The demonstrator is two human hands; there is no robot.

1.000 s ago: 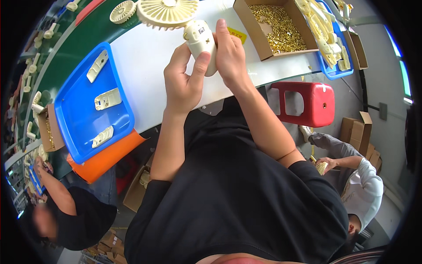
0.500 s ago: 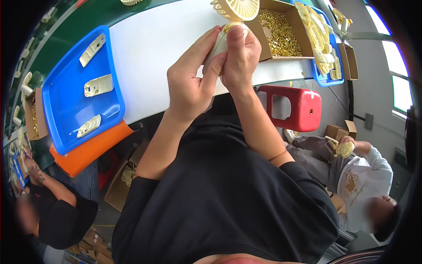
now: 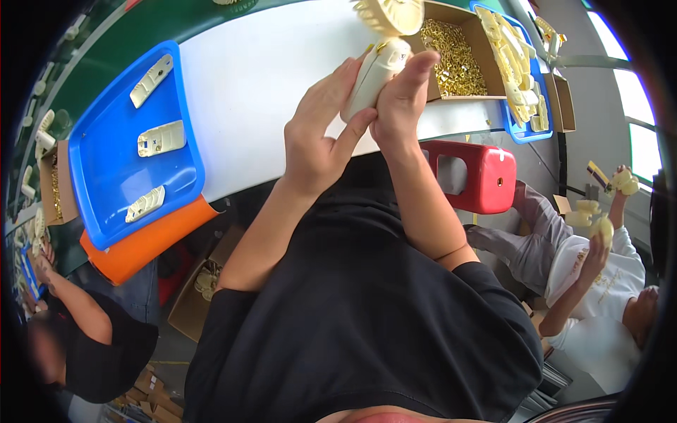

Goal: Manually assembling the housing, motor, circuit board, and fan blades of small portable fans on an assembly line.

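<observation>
Above the table's front edge, my left hand [image 3: 314, 134] is wrapped round the left side of a cream plastic handle [image 3: 374, 76], its thumb across the lower end. Against the handle's right side lies my right hand [image 3: 399, 109], its thumb raised off the surface and its other fingers mostly hidden. A round ribbed head [image 3: 395, 15] of the same cream plastic tops the handle, cut by the picture's upper edge. Brass-coloured metal shows at the joint between head and handle. A lengthwise seam runs down the handle.
A blue tray [image 3: 194, 141] with several cream shell parts stands left. At right are a cardboard box [image 3: 486, 56] of small brass-coloured pieces and another blue tray [image 3: 518, 130] heaped with cream parts. A red stool [image 3: 486, 176] stands below. People work at both sides.
Both hands have shifted slightly right with the handle. My right thumb has lifted off it, exposing more of its surface. The person at right has raised cream parts in both hands.
</observation>
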